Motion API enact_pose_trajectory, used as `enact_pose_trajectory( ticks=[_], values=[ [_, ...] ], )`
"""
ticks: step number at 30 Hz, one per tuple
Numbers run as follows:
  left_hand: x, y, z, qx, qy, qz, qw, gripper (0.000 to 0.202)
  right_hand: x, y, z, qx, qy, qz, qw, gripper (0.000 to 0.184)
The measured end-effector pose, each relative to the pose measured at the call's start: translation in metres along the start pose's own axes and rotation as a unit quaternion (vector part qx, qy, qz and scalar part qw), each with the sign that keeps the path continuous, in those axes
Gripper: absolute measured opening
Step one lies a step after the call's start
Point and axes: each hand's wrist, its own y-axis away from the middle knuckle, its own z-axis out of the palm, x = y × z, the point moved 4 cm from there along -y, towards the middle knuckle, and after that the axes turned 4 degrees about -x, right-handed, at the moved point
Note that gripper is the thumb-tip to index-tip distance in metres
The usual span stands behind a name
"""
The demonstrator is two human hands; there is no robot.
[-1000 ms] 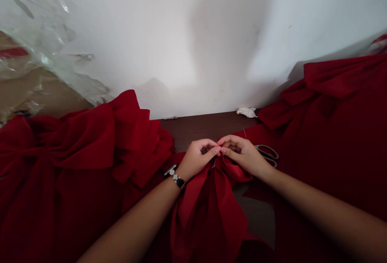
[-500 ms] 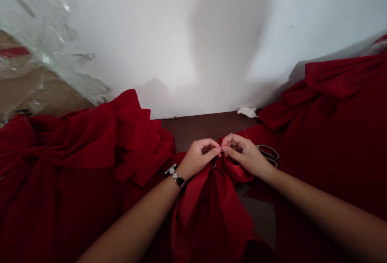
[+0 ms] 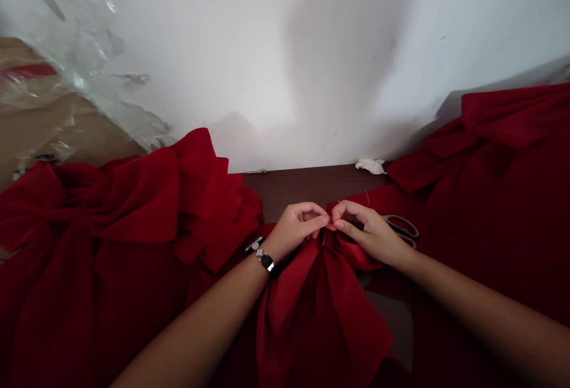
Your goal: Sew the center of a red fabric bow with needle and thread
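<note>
The left hand [image 3: 297,227] had thumb and forefinger pinched on the gathered top of the red bow [image 3: 350,302]. The right hand [image 3: 371,234] met it there, fingertips nearly together; whether they gripped cloth or something finer, I couldn't tell. The bow hung toward the wearer from that pinch, its tails spread below the hands.

It looked light and soft, with enough body to keep its folds, and its matt cloth was probably not slippery. The gathered top seemed the surest hold; the loose tails would likely flop or crease. A small metal bit [image 3: 323,242] showed at the gather, so fingers there called for care.

Just right of the bow lay the scissors [image 3: 410,224], partly behind the right hand, and a thin pale line [image 3: 367,196], needle or thread. Beyond the bow, on the table [image 3: 294,189], were a clip [image 3: 257,171] and a white scrap [image 3: 371,166]. More red bows [image 3: 138,210] were piled left of it, and red cloth [image 3: 494,198] right.

Farther left of the bow stood what looked like a carton [image 3: 71,119] under clear plastic [image 3: 104,94]; its contents couldn't be made out.
</note>
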Motion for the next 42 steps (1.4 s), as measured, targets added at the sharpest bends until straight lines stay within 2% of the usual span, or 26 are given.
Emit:
enact_pose_trajectory(
  ticks=[6,19,23,25,28,34,42],
  values=[
    [-0.003,0.001,-0.002,0.021,0.033,-0.009,0.999,0.028,-0.003,0.001,-0.002,0.0,0.059,-0.012,0.998,0.018],
    [-0.002,0.002,-0.001,0.054,0.065,-0.034,0.996,0.028,-0.002,0.001,-0.003,0.001,0.056,-0.008,0.998,0.013],
    [-0.005,0.0,-0.002,0.057,0.064,-0.021,0.996,0.025,-0.002,0.002,-0.003,-0.008,0.027,-0.006,1.0,0.009],
    [-0.004,0.0,-0.002,0.063,0.039,-0.002,0.997,0.021,-0.002,0.002,-0.003,-0.006,0.0,-0.001,1.0,0.007],
    [0.0,0.001,-0.002,0.082,-0.058,0.045,0.994,0.012,0.0,0.002,-0.004,0.005,-0.053,0.012,0.998,0.007],
    [0.011,0.009,0.003,0.118,-0.254,0.154,0.948,0.004,-0.001,0.0,-0.006,0.012,-0.111,0.007,0.994,0.004],
    [0.015,0.013,0.005,0.14,-0.33,0.226,0.906,0.009,-0.004,0.002,-0.007,0.011,-0.091,-0.006,0.996,0.005]
  ],
)
